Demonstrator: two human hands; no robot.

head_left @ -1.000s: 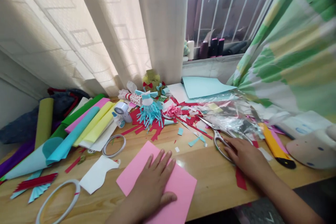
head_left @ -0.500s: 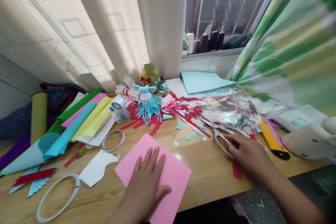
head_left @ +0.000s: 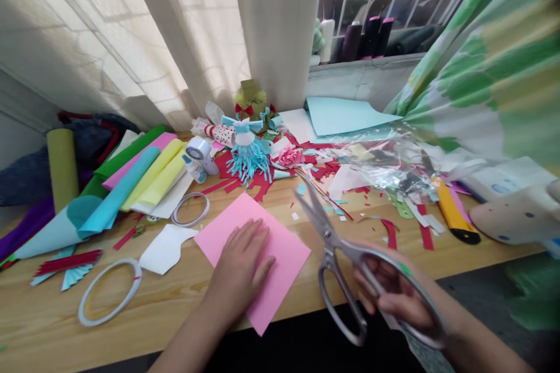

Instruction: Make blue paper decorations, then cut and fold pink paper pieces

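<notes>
A square sheet of pink paper (head_left: 282,250) lies at the front of the wooden table, one corner reaching over the edge. My left hand (head_left: 242,262) rests flat on it with the fingers stretched out. In my right hand (head_left: 394,291) is a pair of metal scissors (head_left: 326,233), held by one handle loop above the table's front edge, right of the pink paper. The blades point away from me and stand slightly apart. Left of the paper are a white paper cutout (head_left: 164,247) and a roll of tape (head_left: 109,291).
Rolled coloured papers (head_left: 118,192) lie at the left, near a smaller tape roll (head_left: 191,210) and a glue bottle (head_left: 195,170). A blue fringed paper figure (head_left: 249,154) stands amid red scraps. At the right are clear plastic wrap (head_left: 385,157) and a yellow utility knife (head_left: 455,210).
My right hand has picked the scissors up off the table and brought them toward me. My left hand stays on the pink paper. The camera view has shifted slightly.
</notes>
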